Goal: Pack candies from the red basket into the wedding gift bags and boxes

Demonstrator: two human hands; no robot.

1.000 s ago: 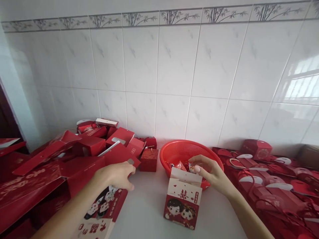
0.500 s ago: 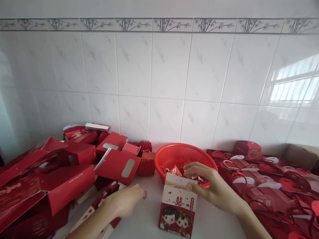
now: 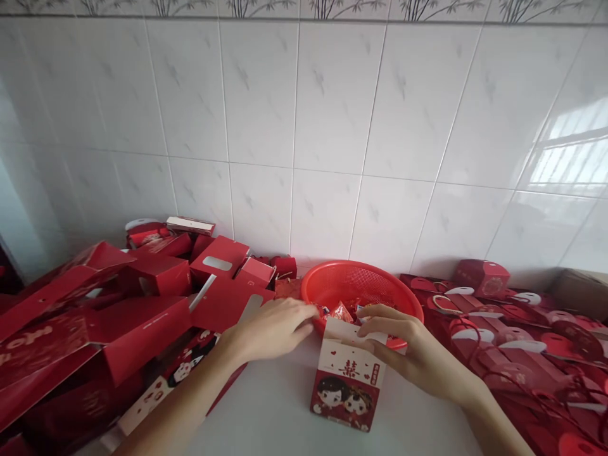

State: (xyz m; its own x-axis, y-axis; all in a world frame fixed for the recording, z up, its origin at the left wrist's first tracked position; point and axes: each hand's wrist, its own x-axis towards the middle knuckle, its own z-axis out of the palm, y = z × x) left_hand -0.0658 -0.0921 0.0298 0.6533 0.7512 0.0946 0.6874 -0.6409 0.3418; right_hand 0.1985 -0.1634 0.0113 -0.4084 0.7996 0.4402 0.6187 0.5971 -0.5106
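Observation:
A small red and white box (image 3: 349, 380) with two cartoon figures stands upright on the white table, its white top flap raised. My right hand (image 3: 403, 342) is at the box's upper right edge, thumb and fingers bent around the flap. Just behind is a red mesh basket (image 3: 361, 269) holding small wrapped pieces (image 3: 341, 311). My left hand (image 3: 278, 326) reaches to the basket's left rim, its thumb apart from the fingers, nothing visible in it.
Red boxes (image 3: 223, 253), some open, are piled at the left. Flat red packages with cords (image 3: 517, 335) cover the right side, near a brown carton (image 3: 584, 294). A tiled wall (image 3: 327, 101) rises behind.
My left hand has moved up and right to the basket and its fingers have spread. The right hand remains at the box's flap. The view has tilted down.

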